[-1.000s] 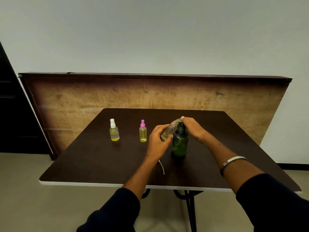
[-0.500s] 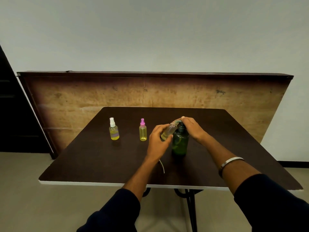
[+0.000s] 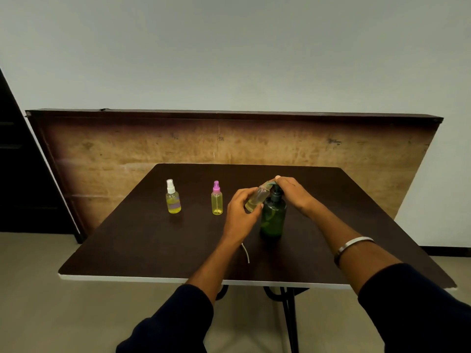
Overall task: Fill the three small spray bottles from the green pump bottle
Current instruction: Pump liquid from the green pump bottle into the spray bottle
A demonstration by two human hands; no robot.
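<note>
Change: almost none since a second ago; both hands are holding the same pose at frame centre, so pumping is judged ongoing.

Left hand [image 3: 240,212]: fingers curling round the tilted clear spray bottle [image 3: 257,200], mouth at the spout.

Right hand [image 3: 293,193]: fingers bending over the pump head of the green pump bottle [image 3: 273,217], pressing it.

White-capped bottle [image 3: 173,198] and pink-capped bottle [image 3: 217,200]: standing left of centre on the table [image 3: 142,240], already yellow-filled.

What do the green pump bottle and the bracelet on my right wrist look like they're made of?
Green pump bottle: probably translucent plastic with a glossy finish, since light shows through its tinted wall and it carries soft highlights. Its pump head looks like dark opaque plastic. Bracelet: likely metal, a plain silvery band with a bright sheen.
</note>
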